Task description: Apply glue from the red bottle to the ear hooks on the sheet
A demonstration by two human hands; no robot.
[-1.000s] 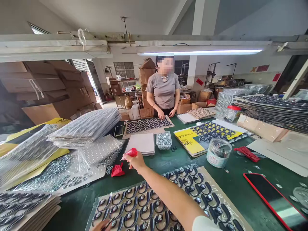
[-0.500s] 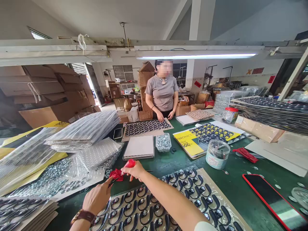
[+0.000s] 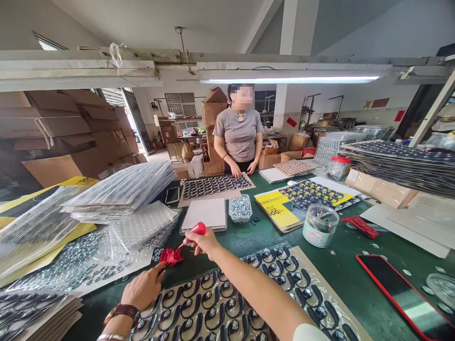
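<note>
My right hand (image 3: 205, 242) is closed around a small red squeeze bottle (image 3: 197, 230) whose thin nozzle points down-left at a crumpled red cloth (image 3: 171, 256) on the green table. My left hand (image 3: 144, 287), with a watch on the wrist, pinches a thin dark tool whose tip touches the cloth. Below both hands lies a clear blister tray (image 3: 227, 303) of black ear-hook earpieces on cardboard.
A person in a grey shirt (image 3: 239, 134) stands across the table, hands on another earpiece tray (image 3: 213, 185). Stacks of clear trays (image 3: 121, 189) rise at left. A tub of metal bits (image 3: 241, 208), a plastic jar (image 3: 320, 225) and a red-cased phone (image 3: 401, 293) lie around.
My left hand came up from the bottom edge to the red cloth. My right hand with the red bottle dipped toward the cloth, then lifted slightly.
</note>
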